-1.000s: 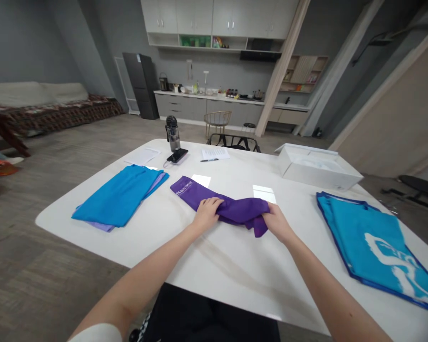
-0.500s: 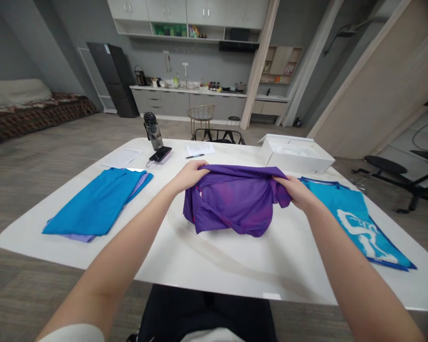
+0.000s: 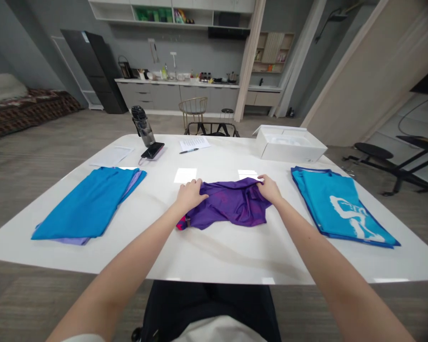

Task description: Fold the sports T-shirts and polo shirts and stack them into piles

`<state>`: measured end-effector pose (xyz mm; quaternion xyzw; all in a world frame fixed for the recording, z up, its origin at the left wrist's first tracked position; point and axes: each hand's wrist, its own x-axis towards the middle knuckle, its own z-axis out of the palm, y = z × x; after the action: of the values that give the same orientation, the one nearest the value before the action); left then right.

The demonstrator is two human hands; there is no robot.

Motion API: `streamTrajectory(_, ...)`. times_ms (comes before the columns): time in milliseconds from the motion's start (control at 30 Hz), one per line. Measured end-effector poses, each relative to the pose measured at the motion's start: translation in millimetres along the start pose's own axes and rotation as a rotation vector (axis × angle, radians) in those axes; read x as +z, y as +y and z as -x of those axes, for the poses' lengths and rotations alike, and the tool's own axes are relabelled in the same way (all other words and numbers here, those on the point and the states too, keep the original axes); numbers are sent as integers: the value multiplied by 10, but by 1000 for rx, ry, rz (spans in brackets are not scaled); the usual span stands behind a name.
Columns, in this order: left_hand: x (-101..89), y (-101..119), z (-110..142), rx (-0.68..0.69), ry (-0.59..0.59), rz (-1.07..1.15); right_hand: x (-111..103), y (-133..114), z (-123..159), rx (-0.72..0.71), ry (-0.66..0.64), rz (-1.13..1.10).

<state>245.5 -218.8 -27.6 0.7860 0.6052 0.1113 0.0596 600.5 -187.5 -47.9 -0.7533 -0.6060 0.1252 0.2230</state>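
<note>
A crumpled purple short-sleeved shirt (image 3: 231,204) has just come down from lifted to lying low on the glossy white table (image 3: 217,251), centre, close to the person. L hand (image 3: 189,196) presses open on it, not clenched; R hand (image 3: 269,188) pinches its far edge. Folded bright-blue cloth stack (image 3: 85,204) lies left, blue-and-white printed cloth stack (image 3: 338,204) right.

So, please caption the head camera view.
Left hand and right hand press a purple shirt on a white table.

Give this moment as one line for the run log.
left hand: on purple shirt | right hand: holding its edge | surface: white table
</note>
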Motion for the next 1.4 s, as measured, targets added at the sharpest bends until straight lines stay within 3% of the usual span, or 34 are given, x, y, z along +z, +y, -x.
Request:
streamTrajectory(133, 53, -29, 140, -53, -125, -113, -2, 61, -50, 54, 70, 147)
streamTrajectory(233, 96, -143, 116, -98, -126, -103, 13, 128, -113, 69, 55, 149)
streamTrajectory(333, 45, -342, -7, -173, -61, 74, -7, 236, -176, 77, 24, 136)
streamTrajectory(500, -320, -669, -306, -298, -3, 724, -218, 320, -302, -16, -23, 112)
streamTrajectory(633, -739, -752, -489, -234, 13, 1070, -428, 224, -430, -117, 10, 75)
streamTrajectory(700, -932, -767, -544, -163, 35, 1031, -498, 170, -487, -117, 5, 113)
streamTrajectory(833, -1139, -850, -588, 31, 90, 641, -550, 122, -547, -53, -158, 168)
streamTrajectory(967, -942, -981, -568, 103, 122, 378, -479, 116, -505, -29, -348, 95)
streamTrajectory(1033, -726, -1011, -530, 73, 116, 301, -388, 82, -429, -21, -309, 175)
streamTrajectory(1133, -404, -971, -441, -7, 122, 215, -181, -88, -234, -50, -128, 376)
streamTrajectory(1233, -204, -848, -331, -27, 194, 162, 107, -447, 9, -302, 15, 315)
streamTrajectory(1333, -136, -716, -203, 19, 303, 138, 468, -943, 197, -596, -105, 25)
streamTrajectory(1400, -132, -653, -86, 85, 365, 203, 729, -1284, 260, -686, -168, -141)
